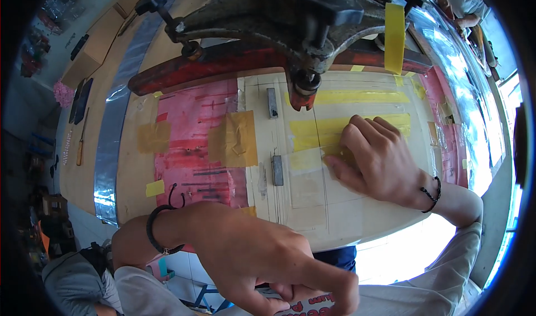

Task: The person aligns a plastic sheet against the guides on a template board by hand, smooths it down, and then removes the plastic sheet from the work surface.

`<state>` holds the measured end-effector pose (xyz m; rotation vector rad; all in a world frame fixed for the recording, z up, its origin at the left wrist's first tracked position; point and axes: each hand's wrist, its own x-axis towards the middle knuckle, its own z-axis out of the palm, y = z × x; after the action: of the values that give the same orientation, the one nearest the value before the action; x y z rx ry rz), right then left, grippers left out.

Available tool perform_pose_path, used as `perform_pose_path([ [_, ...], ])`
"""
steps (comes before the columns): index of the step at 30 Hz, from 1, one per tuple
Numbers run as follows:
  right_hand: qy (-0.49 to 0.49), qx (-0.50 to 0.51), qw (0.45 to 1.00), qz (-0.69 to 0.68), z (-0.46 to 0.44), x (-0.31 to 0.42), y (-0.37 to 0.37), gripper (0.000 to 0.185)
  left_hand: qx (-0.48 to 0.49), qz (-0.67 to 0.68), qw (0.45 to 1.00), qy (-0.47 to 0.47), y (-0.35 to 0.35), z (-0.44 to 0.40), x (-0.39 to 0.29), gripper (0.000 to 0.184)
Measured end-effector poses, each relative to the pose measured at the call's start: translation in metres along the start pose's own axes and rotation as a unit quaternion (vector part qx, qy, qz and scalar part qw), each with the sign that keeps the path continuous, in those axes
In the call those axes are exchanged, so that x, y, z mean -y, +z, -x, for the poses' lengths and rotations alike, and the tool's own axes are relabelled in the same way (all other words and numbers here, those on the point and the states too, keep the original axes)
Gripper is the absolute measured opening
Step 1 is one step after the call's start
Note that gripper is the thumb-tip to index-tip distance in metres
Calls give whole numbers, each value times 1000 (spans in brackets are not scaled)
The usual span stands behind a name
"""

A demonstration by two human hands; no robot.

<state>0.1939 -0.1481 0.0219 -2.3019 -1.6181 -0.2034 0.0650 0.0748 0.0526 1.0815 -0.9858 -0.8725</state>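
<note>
My left hand [268,260] hangs at the table's near edge, in front of my shirt; its fingers are curled, and whether anything is in them is hidden. On the right, my right hand [382,159] rests on the pale board [357,215] with bent fingers at the yellow tape strip [312,134]. The thumb and fingertips come close together there, and anything between them is too small to make out. Left of this hand, a grey metal block [277,171] and a second block [272,103] lie on the board. Pink sheeting [195,148] with brown tape covers the board's left part.
A dark metal clamp frame [268,20] with a red bar [223,67] spans the back. Yellow tape [395,39] hangs from it. Tools, including a screwdriver [80,151], lie at the left. Another person's arm [468,20] shows at the upper right, and a seated person [78,282] at the lower left.
</note>
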Motion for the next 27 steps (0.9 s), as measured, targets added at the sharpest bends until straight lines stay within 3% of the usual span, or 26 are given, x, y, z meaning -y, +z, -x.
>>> perform_pose_path([
  [4,7,6,1000,7,1,0,1,33,44,83,995,40,-9,-1,8,46],
  [11,0,-3,1000,6,2,-2,1,33,40,60,996,47,-9,-1,2,48],
  [13,2,-8,1000,-2,1,-1,4,32,33,41,997,47,-10,-1,-1,41],
  [15,2,-14,1000,-2,1,-1,5,32,29,-32,996,74,-11,-1,2,26],
  [17,-6,-16,1000,8,0,-2,1,30,-61,-184,980,45,-12,-2,0,21],
  [18,-10,-17,1000,9,0,-1,1,29,-107,-255,961,27,-10,-3,0,19],
  [19,-10,-25,1000,-2,1,-1,3,28,-175,-389,904,10,-9,-5,0,17],
  [20,-12,-36,999,-11,1,-3,6,29,-187,-527,828,-31,-10,-5,8,15],
  [22,-8,-36,999,-9,1,-1,5,27,-188,-765,607,-106,-18,-2,27,14],
  [27,-24,-30,999,26,3,-1,1,25,-214,-738,627,-127,-18,-2,22,22],
])
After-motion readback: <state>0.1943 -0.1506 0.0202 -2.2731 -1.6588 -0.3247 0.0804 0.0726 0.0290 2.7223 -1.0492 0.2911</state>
